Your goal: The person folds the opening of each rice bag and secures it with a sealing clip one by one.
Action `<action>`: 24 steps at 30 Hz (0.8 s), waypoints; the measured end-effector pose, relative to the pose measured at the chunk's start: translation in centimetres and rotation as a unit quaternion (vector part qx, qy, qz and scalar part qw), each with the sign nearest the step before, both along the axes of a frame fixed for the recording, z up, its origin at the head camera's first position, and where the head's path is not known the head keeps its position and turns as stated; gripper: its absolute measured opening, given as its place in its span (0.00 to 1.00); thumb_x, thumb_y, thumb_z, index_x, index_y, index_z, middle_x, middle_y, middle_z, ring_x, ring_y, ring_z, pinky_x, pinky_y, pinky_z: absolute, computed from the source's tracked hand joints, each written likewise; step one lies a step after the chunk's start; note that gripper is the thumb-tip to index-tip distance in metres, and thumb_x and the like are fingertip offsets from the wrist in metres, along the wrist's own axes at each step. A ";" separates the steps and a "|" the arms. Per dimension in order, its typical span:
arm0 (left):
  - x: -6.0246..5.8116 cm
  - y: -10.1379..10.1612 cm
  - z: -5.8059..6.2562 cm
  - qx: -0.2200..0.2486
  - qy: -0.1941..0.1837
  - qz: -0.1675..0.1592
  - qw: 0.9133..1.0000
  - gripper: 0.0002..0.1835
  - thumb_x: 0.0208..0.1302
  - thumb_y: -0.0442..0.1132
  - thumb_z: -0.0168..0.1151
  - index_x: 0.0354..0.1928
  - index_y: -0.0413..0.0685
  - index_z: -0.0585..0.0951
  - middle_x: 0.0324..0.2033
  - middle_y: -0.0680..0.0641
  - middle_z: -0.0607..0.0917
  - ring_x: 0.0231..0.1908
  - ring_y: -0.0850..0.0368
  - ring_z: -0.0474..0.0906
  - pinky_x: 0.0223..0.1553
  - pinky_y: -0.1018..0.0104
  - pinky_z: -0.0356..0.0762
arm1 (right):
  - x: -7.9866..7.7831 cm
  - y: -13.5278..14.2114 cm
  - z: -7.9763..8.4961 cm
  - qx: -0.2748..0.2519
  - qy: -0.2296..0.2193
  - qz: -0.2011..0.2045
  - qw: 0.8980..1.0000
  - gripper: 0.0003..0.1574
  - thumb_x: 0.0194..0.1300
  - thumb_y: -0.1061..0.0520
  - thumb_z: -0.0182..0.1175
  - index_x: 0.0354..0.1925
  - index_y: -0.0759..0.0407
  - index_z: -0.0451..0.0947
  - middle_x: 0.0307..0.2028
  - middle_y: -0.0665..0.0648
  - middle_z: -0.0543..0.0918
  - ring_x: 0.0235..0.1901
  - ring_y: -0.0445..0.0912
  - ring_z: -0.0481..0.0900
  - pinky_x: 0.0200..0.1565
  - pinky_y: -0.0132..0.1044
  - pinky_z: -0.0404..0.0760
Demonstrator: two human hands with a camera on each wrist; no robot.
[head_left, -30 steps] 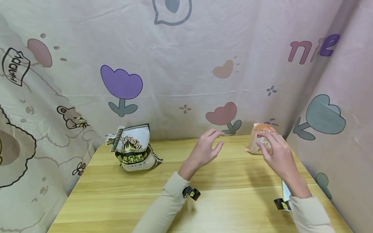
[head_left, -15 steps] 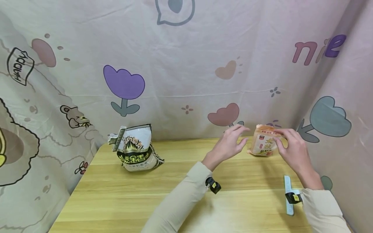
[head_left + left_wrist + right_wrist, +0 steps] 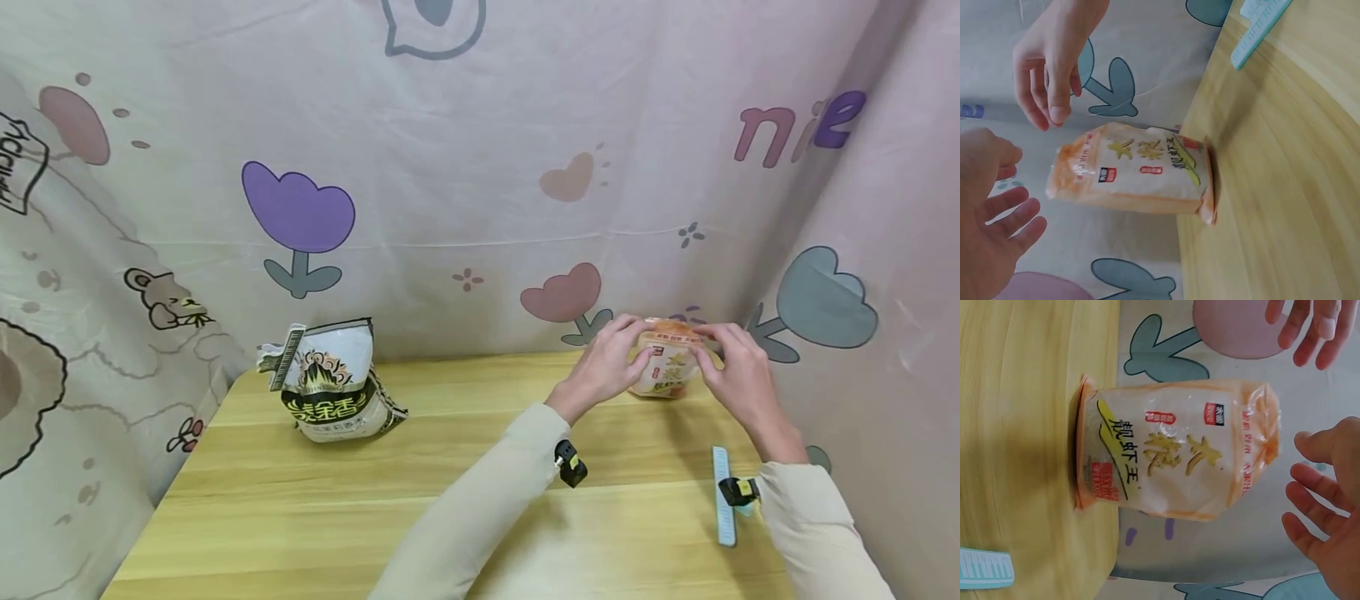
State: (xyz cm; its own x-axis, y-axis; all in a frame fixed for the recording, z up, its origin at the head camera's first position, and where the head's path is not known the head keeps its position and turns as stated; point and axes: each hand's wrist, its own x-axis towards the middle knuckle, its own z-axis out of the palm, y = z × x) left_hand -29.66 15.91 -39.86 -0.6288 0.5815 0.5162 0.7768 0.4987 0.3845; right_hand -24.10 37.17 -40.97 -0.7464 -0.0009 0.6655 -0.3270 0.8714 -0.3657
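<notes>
A small orange-and-white plastic bag of rice (image 3: 670, 367) stands upright at the back right of the table, its top gathered. My left hand (image 3: 606, 367) is at the upper left of the bag, thumb and fingers spread apart. On the other side, my right hand (image 3: 735, 367) reaches to the bag's upper right with bent, loose fingers. In the left wrist view, a gap shows between the left hand (image 3: 997, 219) and the bag (image 3: 1141, 169). The right wrist view likewise shows the right hand (image 3: 1332, 487) just off the bag's top (image 3: 1266, 434).
A larger white-and-black rice bag (image 3: 333, 387) stands at the back left, a ribbed clip (image 3: 287, 358) across its upper left corner. A light blue ribbed strip (image 3: 723, 500) lies beside the right wrist. Patterned curtains (image 3: 420, 167) enclose the wooden table (image 3: 300, 517).
The left hand has moved right, up to the small rice bag. The right hand has come in from the right, so both hands now flank the bag's top.
</notes>
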 end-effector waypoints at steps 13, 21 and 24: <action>-1.2 3.1 -1.2 0.004 -0.045 0.066 0.997 0.22 0.73 0.41 0.62 0.67 0.54 0.77 0.66 0.50 0.74 0.63 0.56 0.71 0.63 0.69 0.72 | -2.3 0.8 -0.6 -0.015 0.000 0.013 1.000 0.20 0.63 0.71 0.68 0.54 0.69 0.79 0.49 0.70 0.81 0.50 0.66 0.77 0.53 0.65 0.75; -1.9 4.4 -1.5 0.027 -0.048 0.079 0.995 0.22 0.73 0.40 0.63 0.67 0.52 0.77 0.64 0.50 0.75 0.61 0.58 0.74 0.62 0.73 0.72 | -3.3 0.8 -0.9 -0.015 -0.006 0.017 1.000 0.20 0.63 0.73 0.66 0.54 0.69 0.79 0.49 0.69 0.82 0.49 0.66 0.79 0.54 0.65 0.75; -2.0 4.8 -1.5 0.027 -0.066 0.075 0.995 0.22 0.73 0.38 0.63 0.67 0.51 0.77 0.62 0.50 0.76 0.60 0.58 0.76 0.60 0.75 0.73 | -3.4 0.9 -1.0 -0.013 -0.014 0.012 1.000 0.19 0.64 0.73 0.65 0.53 0.69 0.79 0.47 0.68 0.82 0.48 0.65 0.80 0.52 0.65 0.77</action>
